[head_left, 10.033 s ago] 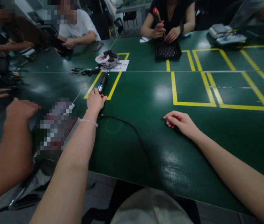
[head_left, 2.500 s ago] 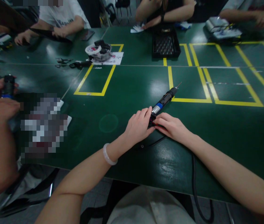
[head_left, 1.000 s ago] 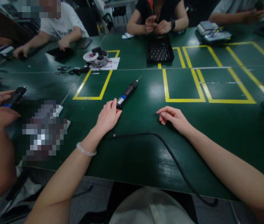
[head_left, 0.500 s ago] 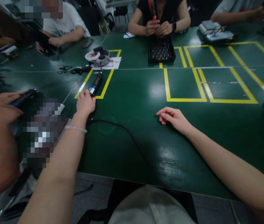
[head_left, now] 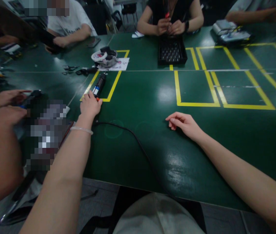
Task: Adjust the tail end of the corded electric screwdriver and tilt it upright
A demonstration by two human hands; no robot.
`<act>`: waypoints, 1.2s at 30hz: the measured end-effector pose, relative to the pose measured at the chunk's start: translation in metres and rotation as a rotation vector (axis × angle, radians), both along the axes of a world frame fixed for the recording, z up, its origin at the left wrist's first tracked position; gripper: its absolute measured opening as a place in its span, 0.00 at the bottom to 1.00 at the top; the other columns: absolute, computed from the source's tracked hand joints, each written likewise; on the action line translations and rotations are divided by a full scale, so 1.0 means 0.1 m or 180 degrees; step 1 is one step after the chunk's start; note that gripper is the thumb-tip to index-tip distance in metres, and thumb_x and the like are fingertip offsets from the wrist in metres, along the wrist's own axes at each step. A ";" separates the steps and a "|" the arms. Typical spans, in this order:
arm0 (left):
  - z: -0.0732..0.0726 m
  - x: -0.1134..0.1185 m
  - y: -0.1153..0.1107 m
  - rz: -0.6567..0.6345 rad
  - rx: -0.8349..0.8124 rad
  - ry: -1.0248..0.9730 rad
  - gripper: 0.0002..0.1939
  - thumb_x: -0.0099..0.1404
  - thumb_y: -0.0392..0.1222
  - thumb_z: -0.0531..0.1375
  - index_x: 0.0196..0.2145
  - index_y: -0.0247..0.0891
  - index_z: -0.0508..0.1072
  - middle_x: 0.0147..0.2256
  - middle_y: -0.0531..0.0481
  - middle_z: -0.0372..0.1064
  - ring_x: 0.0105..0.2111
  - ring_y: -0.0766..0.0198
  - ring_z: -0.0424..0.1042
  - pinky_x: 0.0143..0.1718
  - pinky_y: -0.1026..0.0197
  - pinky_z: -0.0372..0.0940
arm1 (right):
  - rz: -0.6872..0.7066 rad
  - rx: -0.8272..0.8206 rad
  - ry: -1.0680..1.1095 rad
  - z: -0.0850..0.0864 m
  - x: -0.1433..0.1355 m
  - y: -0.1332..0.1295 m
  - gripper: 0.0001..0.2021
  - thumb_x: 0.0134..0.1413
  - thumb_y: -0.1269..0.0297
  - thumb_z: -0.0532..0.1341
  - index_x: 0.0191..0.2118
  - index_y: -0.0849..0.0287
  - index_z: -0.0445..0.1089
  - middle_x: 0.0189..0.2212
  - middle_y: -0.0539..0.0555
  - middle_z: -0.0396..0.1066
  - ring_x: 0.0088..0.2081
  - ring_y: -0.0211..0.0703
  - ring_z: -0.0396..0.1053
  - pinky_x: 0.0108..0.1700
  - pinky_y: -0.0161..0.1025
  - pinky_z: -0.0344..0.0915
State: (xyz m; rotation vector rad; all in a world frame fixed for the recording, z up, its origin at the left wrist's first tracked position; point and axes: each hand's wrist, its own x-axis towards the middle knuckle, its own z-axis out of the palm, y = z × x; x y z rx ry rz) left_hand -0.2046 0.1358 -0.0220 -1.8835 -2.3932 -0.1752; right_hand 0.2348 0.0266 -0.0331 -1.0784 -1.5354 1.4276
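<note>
The left hand (head_left: pixel 90 105) has its fingers closed around the rear of the power screwdriver (head_left: pixel 99 84). The tool extends forward from these fingers, within the yellow tape outline (head_left: pixel 115 85); full contact with the tabletop (head_left: pixel 144 94) cannot be confirmed. The cord (head_left: pixel 133 135) runs rightward and back from below the left fingers. The right hand (head_left: pixel 184 123) is well apart to their right, fingers loosely curled, nothing visible in them. Judged step: locating the tool inside the outline. Judged requirement for the next move: tool fully supported before the left fingers open, cord slack.
</note>
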 end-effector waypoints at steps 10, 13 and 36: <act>0.03 -0.01 -0.04 -0.0082 0.0059 -0.0020 0.32 0.72 0.50 0.49 0.67 0.29 0.57 0.61 0.22 0.57 0.61 0.31 0.60 0.54 0.34 0.61 | 0.0020 -0.0032 -0.0025 0.00 -0.01 -0.01 0.16 0.60 0.50 0.65 0.41 0.60 0.76 0.27 0.52 0.73 0.26 0.37 0.68 0.31 0.36 0.68; 0.04 0.09 -0.12 -0.0070 0.0141 0.0003 0.30 0.74 0.51 0.45 0.65 0.30 0.61 0.59 0.24 0.60 0.58 0.33 0.63 0.52 0.36 0.63 | 0.0024 -0.0025 -0.0027 0.00 -0.01 0.00 0.15 0.60 0.51 0.65 0.41 0.60 0.76 0.27 0.51 0.73 0.26 0.36 0.68 0.31 0.36 0.68; 0.11 1.83 -1.22 -0.1633 0.0019 0.0404 0.27 0.76 0.47 0.51 0.68 0.33 0.59 0.58 0.34 0.65 0.49 0.50 0.70 0.44 0.54 0.72 | -0.0191 0.0652 -0.0458 -0.01 -0.11 -0.04 0.14 0.61 0.52 0.63 0.35 0.59 0.73 0.24 0.49 0.68 0.25 0.37 0.63 0.28 0.36 0.60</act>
